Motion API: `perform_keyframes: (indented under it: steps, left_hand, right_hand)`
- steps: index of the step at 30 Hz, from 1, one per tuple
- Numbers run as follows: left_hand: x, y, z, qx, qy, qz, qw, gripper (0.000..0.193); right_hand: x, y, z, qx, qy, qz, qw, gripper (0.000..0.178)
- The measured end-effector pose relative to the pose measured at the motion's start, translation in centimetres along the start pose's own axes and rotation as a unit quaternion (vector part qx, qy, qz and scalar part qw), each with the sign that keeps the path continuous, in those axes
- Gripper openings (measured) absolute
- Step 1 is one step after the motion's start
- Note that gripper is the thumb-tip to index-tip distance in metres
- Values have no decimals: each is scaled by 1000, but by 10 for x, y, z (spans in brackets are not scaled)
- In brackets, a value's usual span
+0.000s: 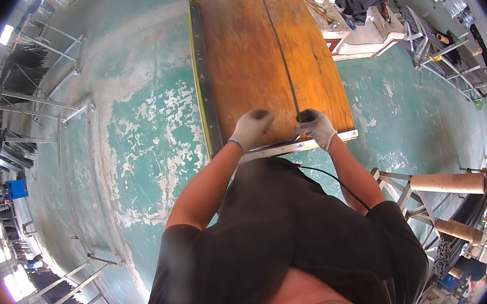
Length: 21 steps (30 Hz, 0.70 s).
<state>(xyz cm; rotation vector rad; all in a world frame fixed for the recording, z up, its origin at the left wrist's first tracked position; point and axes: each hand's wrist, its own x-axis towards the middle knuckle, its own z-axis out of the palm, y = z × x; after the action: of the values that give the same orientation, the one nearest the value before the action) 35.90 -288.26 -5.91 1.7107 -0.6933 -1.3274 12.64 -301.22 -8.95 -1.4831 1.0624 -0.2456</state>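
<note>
Your R hand (317, 127), gloved, just right of frame ctr, has its grip pinched on the lower part of the long black strip (279, 43), which runs up the wooden bench (236, 47) to the top of frame. Your L hand (250, 129), also gloved, is nr it, to the left; fingers curled, can't tell if that grip has anything. Yellow measuring tape (197, 80) runs along the bench's L side w/ a dark rail (204, 79) beside it.
</note>
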Motion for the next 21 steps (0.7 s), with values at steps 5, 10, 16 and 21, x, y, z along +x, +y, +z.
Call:
perform_keyframes:
  steps: [5,10,16,21]
  left_hand:
    - [-21,80,13,-233,-63,32,970,26]
    - [-47,124,-25,-329,-53,121,935,37]
    - [-73,102,-85,-400,-108,157,897,39]
    - [-51,25,-97,-105,108,21,988,36]
  right_hand:
    - [-22,-57,21,156,-213,-85,961,23]
    - [29,12,86,180,-61,-40,981,20]
    - [47,45,129,321,-78,136,934,26]
    - [96,103,66,-54,284,56,956,37]
